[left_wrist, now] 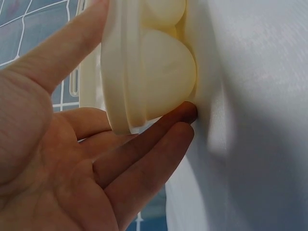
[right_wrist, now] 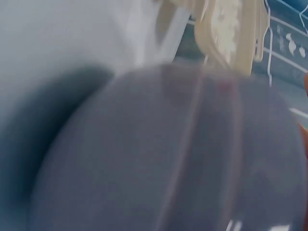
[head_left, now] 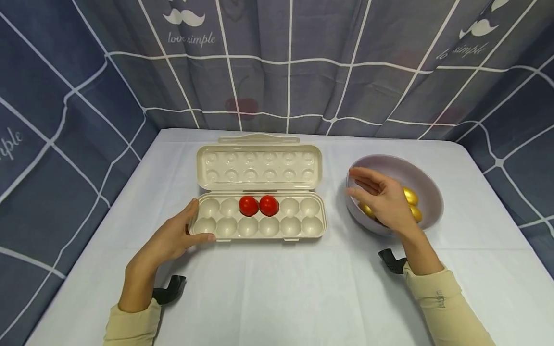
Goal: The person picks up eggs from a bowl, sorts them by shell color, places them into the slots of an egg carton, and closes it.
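Currently the left hand grips the egg carton at its nine o'clock end, thumb along the front rim and fingers round the side, while the lid lies open at twelve o'clock and two red balls sit side by side in the middle cups of the far row. At the carton's three o'clock, the right hand is over the bowl, fingers loosely bent and parted from the thumb, holding nothing visible, with golden eggs inside toward three and eight o'clock.
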Motion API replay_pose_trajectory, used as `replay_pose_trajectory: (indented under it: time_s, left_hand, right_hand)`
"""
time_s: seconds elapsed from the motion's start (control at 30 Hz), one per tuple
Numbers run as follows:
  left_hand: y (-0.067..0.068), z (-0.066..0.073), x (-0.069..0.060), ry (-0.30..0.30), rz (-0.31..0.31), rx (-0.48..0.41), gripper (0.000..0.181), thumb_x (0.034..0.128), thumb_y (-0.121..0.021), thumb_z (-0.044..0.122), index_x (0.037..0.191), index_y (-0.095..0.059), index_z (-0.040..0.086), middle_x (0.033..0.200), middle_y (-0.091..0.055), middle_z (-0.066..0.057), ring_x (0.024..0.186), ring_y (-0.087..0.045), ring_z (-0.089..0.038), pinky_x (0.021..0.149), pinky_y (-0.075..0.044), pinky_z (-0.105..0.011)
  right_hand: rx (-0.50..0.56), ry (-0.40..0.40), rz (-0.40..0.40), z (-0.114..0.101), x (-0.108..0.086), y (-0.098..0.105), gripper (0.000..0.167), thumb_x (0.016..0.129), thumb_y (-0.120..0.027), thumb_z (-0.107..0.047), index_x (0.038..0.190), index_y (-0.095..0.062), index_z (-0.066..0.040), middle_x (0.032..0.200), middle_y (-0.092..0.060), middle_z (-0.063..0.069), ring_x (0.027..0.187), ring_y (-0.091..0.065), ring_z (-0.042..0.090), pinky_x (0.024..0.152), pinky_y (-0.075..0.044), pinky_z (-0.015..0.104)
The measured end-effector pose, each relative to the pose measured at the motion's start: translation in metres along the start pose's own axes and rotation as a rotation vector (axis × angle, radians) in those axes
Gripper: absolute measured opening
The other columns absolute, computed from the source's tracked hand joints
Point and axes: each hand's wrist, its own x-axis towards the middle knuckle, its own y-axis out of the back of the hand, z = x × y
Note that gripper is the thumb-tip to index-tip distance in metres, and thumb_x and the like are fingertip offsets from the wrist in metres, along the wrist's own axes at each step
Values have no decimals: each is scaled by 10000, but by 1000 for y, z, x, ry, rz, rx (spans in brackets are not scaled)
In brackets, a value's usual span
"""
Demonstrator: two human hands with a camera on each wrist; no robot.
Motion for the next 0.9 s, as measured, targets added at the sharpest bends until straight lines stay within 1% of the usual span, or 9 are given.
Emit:
replay_pose_trajectory:
  time_s: [0.07, 0.2, 0.27, 0.3, 0.43, 0.57, 0.67, 0.8, 0.9]
  left_hand:
    - [0, 0, 0, -1, 1, -3, 1144, 823, -783, 448, 1543, -51, -57, 1606, -47, -259, 1459, -94, -438, 1128, -163, -617]
    - [0, 1, 0, 6, 2, -2, 1152, 817, -785, 458, 1546, -51, -50, 1609, -50, -251, 1460, -98, -439, 1125, -166, -623]
    - [0, 2, 1, 10, 5, 0, 1150, 818, -784, 457, 1547, -53, -50, 1610, -53, -249, 1459, -101, -440, 1125, -167, -624]
    - [0, 2, 1, 11, 6, 2, 1145, 821, -782, 456, 1547, -55, -49, 1609, -54, -249, 1458, -103, -441, 1125, -167, -624]
    - [0, 3, 1, 8, 6, 15, 1135, 828, -775, 456, 1547, -57, -49, 1604, -56, -263, 1452, -111, -452, 1125, -169, -623]
    - [0, 3, 1, 11, 0, 16, 1148, 824, -772, 473, 1546, -47, -48, 1607, -40, -257, 1455, -99, -449, 1126, -165, -620]
    - [1, 2, 1, 13, -2, 10, 1156, 821, -775, 471, 1547, -39, -45, 1610, -29, -250, 1456, -91, -448, 1125, -162, -623]
    - [1, 1, 1, 15, -2, 16, 1158, 819, -776, 473, 1548, -39, -43, 1607, -34, -256, 1453, -99, -455, 1122, -166, -627]
    - [0, 2, 0, 17, -1, 21, 1160, 816, -777, 477, 1548, -44, -45, 1605, -36, -259, 1452, -103, -454, 1123, -167, -625]
  right_hand:
    - [-1, 1, 12, 3, -3, 9, 440, 887, -705, 24, 1294, -568, 118, 1263, -633, 156, 1188, -600, 185, 965, -471, 227]
    - [23, -26, 58, 12, -7, 26, 454, 875, -703, 53, 1286, -543, 162, 1191, -675, 11, 1097, -641, 89, 895, -498, 186]
    - [8, -48, 77, 17, -9, 34, 459, 877, -705, 46, 1292, -542, 157, 1168, -671, -60, 1067, -644, 51, 872, -501, 167]
    - [-12, -60, 82, 19, -10, 37, 467, 881, -707, 33, 1301, -538, 151, 1165, -663, -88, 1062, -639, 30, 870, -497, 158]
    - [-132, -91, 103, 24, -14, 53, 487, 899, -715, -34, 1332, -542, 106, 1200, -638, -90, 1096, -615, 21, 892, -466, 127]
    - [-224, -134, 108, 26, -13, 66, 516, 919, -711, -110, 1359, -529, 87, 1250, -633, 15, 1150, -608, 89, 893, -449, 104]
    - [-246, -187, 94, 27, -9, 69, 540, 933, -703, -175, 1378, -517, 71, 1308, -603, 125, 1206, -589, 188, 899, -442, 99]
    - [-213, -284, 79, 29, -2, 68, 563, 940, -696, -238, 1393, -509, 41, 1359, -559, 186, 1251, -552, 268, 922, -431, 101]
    - [-179, -329, 61, 32, 4, 65, 595, 948, -682, -242, 1419, -470, 54, 1394, -520, 232, 1286, -513, 308, 933, -418, 94]
